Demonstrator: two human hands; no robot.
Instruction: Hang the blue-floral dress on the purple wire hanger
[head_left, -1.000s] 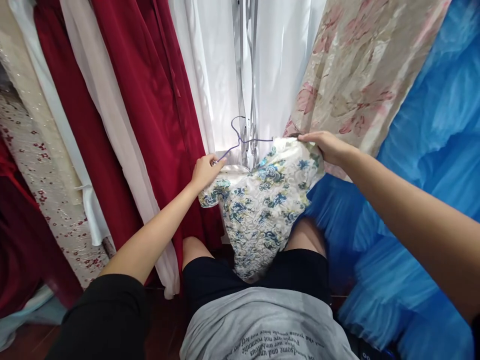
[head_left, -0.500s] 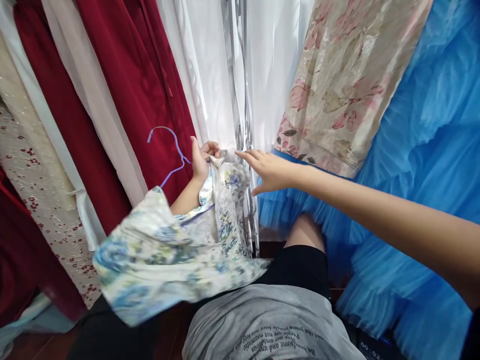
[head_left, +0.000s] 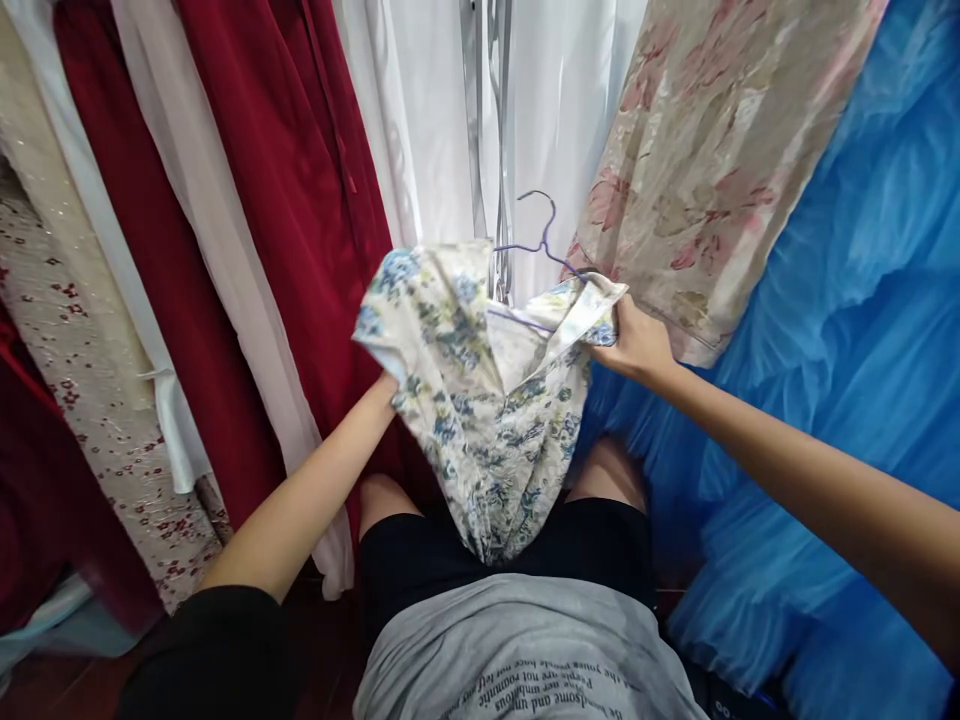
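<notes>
One flowery top [head_left: 480, 400] on a hanger [head_left: 544, 243], right hand [head_left: 643, 342] gripping its right side; left hand [head_left: 388, 387] mostly hidden, can't tell its grip.

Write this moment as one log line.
left hand: hidden by floral garment | right hand: holding garment | purple hanger: partly inside garment

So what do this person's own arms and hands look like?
The left arm has a black sleeve on its upper part and is bare below that. The right arm is bare along nearly all that shows. No watch or bracelet is visible. The right hand wears no glove; the left hand is hidden by the floral garment.
</notes>
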